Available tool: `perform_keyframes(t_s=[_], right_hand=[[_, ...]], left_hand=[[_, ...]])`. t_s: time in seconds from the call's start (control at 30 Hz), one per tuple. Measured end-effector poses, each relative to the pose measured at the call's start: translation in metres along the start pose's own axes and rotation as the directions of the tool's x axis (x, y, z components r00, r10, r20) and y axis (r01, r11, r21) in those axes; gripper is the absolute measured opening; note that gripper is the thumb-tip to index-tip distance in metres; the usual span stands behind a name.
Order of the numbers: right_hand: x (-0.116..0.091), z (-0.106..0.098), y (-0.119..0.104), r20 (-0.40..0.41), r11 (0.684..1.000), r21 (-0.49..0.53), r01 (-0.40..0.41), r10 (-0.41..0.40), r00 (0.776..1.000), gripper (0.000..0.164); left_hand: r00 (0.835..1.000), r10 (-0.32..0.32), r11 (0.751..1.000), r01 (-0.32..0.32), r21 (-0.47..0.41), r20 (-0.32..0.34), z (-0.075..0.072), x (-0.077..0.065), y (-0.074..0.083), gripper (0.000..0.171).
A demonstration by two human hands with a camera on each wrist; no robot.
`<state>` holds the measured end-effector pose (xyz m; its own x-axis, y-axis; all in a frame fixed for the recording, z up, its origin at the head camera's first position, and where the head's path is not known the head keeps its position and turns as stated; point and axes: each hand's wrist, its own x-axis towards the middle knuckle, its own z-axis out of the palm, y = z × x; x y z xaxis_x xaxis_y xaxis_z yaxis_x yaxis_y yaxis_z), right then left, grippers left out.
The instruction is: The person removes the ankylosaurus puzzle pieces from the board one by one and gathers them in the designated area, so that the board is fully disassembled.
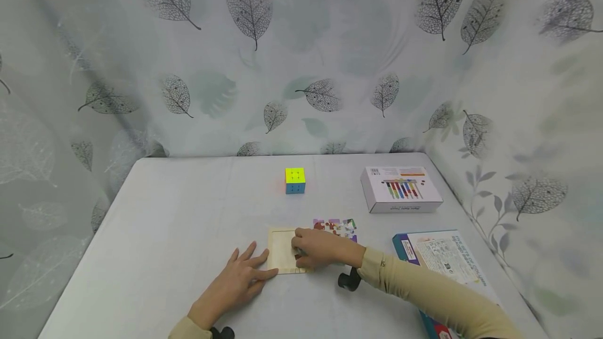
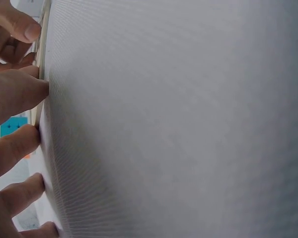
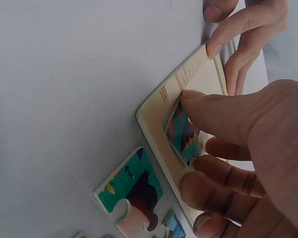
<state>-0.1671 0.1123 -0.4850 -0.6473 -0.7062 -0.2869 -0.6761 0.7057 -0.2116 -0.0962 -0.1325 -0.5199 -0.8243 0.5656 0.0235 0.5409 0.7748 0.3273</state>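
Observation:
A pale wooden puzzle tray lies on the white table, its recess bare in the middle. My right hand reaches over the tray's right side. In the right wrist view, its thumb and fingers pinch a jigsaw piece with a green and dark picture, tilted at the inner corner of the tray's border. My left hand lies spread, fingers mostly straight, with fingertips at the tray's left edge. Another jigsaw piece rests on the cloth beside the tray. More colourful puzzle pieces lie beyond the right hand, partly hidden by it.
A puzzle cube, yellow on top and blue in front, stands at the back. To its right sits a white box with a xylophone-like picture. A flat teal-edged box lies at the right, partly under my right forearm. Leaf-printed curtains surround the table.

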Motion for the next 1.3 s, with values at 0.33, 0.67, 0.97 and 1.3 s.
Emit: perform_keyframes(t_s=[0.33, 0.67, 0.97, 1.3], right_hand=[[-0.0005, 0.0001, -0.0026, 0.012, 0.999, -0.010, -0.038, 0.038, 0.999, 0.032], [0.0014, 0.0002, -0.0020, 0.031, 0.998, 0.028, -0.048, 0.047, 0.998, 0.033], [0.0025, 0.0004, 0.0001, 0.020, 1.000, 0.007, -0.021, 0.021, 1.000, 0.027], [0.0033, 0.0024, 0.0005, 0.025, 0.998, 0.052, -0.034, 0.032, 0.999, 0.025]], left_hand=[[1.000, 0.004, 1.000, -0.004, 0.006, -0.009, 0.0012, -0.0010, 0.0002, 0.033], [1.000, 0.003, 1.000, -0.003, 0.000, -0.014, 0.0012, -0.0012, -0.0002, 0.034], [1.000, 0.005, 1.000, -0.005, -0.006, -0.023, 0.0004, 0.0000, -0.0012, 0.035], [0.999, 0.013, 1.000, -0.014, -0.020, -0.034, 0.0023, -0.0010, -0.0017, 0.035]])
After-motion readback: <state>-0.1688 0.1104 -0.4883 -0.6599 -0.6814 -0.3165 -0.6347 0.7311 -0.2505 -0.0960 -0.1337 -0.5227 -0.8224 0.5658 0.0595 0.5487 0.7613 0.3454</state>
